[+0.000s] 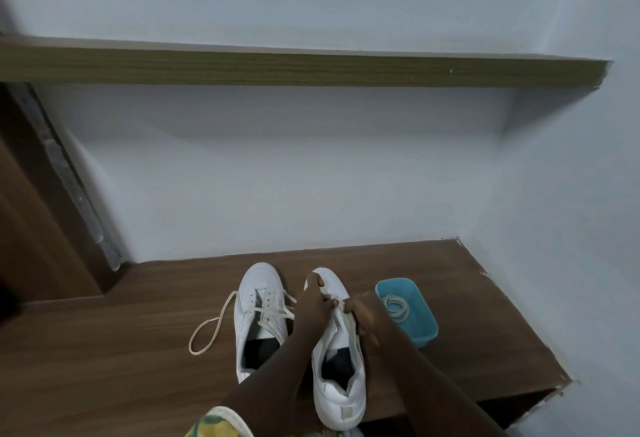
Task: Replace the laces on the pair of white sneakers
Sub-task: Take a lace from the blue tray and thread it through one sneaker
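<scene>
Wall (311, 177), pale blue-grey and plain, fills most of the view, and a long olive-brown wooden shelf (311, 67) is fixed across it. Below, a brown wood-grain tabletop (104, 350) is set into the corner. Two white low-top sneakers are placed on it side by side, toes toward the wall. The left sneaker (258, 284) is untouched and partly unlaced. The right sneaker (341, 398) is just beside it, heel toward the near edge, and is held by both hands. A small light-blue plastic tub (427, 329) is placed just right of this shoe.

The left hand (313, 305) is curled over the right sneaker's forepart, fingers clenched at the eyelet area. The right hand (362, 312) is curled round the opposite eyelet flap. A cream strand shows between the hands, but which fingers pinch it cannot be told.

A cream flat lace (211, 329) is trailed from the left sneaker in a long loop over the tabletop. Coiled pale laces (398, 306) are held inside the tub. A yellow-green sleeve edge (218, 424) is seen at the bottom.
</scene>
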Demonstrator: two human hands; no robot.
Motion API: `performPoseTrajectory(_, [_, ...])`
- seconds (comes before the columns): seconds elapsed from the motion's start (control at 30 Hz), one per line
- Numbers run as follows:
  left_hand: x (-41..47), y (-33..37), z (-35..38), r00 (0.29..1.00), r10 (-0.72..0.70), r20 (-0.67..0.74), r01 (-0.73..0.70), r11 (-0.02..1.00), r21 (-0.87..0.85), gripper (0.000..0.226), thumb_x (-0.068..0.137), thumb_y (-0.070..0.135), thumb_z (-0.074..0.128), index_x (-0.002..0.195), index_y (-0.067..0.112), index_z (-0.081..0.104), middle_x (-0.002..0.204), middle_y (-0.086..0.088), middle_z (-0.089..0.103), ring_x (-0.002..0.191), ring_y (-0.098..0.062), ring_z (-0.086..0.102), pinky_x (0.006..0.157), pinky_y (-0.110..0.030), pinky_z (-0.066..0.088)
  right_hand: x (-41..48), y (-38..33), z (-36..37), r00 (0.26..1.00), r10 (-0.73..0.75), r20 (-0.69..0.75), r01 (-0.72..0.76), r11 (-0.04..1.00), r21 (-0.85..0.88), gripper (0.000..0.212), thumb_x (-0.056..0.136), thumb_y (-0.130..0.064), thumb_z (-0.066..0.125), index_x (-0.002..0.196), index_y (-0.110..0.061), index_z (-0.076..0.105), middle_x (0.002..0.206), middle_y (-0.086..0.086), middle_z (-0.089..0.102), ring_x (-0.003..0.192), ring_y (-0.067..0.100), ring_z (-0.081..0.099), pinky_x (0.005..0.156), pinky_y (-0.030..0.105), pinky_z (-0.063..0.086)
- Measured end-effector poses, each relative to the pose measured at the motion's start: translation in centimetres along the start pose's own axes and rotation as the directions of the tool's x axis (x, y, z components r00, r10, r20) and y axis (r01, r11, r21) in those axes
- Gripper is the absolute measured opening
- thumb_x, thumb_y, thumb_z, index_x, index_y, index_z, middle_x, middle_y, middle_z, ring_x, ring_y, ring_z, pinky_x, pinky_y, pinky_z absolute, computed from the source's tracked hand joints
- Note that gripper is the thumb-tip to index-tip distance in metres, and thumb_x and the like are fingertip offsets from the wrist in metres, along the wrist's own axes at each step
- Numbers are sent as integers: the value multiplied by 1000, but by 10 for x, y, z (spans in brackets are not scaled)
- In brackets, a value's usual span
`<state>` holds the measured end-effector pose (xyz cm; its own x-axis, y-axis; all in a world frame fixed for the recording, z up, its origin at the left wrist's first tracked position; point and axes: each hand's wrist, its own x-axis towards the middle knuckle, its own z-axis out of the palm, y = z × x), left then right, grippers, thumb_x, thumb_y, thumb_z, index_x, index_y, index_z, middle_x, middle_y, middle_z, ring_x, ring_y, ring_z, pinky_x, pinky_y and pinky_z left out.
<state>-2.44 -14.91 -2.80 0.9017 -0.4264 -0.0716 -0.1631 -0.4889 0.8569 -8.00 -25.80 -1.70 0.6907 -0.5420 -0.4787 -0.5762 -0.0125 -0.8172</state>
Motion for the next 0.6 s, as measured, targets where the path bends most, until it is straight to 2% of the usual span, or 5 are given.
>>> performPoseTrajectory(0.13, [2, 1, -1, 996, 86, 21, -88, 991, 100, 30, 84, 1, 56, 96, 14, 32, 61, 5, 48, 57, -12, 45, 52, -25, 32, -4, 3, 3, 998, 45, 37, -48, 994, 94, 12, 65, -9, 65, 66, -3, 55, 66, 15, 50, 60, 24, 48, 56, 31, 40])
performPoseTrajectory(0.23, [3, -1, 3, 995, 101, 19, -103, 984, 148, 21, 87, 2, 48, 95, 16, 34, 74, -3, 59, 69, -21, 57, 63, -34, 44, -5, 5, 4, 998, 43, 46, -49, 989, 136, 14, 85, -15, 63, 81, -1, 61, 76, 14, 55, 70, 23, 52, 62, 31, 42])
performPoseTrajectory(0.33, [3, -3, 5, 994, 110, 26, -113, 978, 177, 18, 87, 0, 38, 98, 14, 37, 84, -10, 64, 78, -26, 61, 68, -38, 47, 2, 9, 2, 988, -148, -45, 144, 986, -89, 20, 94, -14, 48, 83, -10, 64, 82, 13, 58, 78, 22, 52, 73, 39, 46])
performPoseTrajectory(0.5, [5, -5, 2, 993, 92, 71, -98, 990, 97, 18, 89, -1, 35, 93, 15, 36, 76, 2, 58, 64, -5, 52, 58, -14, 37, 4, 9, 11, 976, -210, -66, 182, 939, -291, 28, 93, -13, 49, 99, 5, 70, 100, 19, 69, 77, 15, 48, 62, 24, 29])
performPoseTrajectory(0.6, [8, -10, 2, 994, 66, 88, -69, 997, 31, 20, 88, -3, 34, 87, 17, 38, 75, 0, 57, 65, -6, 53, 61, -13, 41, 5, 9, 16, 979, -167, -116, 139, 966, -217, 28, 91, -15, 53, 101, 6, 69, 102, 20, 69, 78, 19, 52, 65, 24, 37])
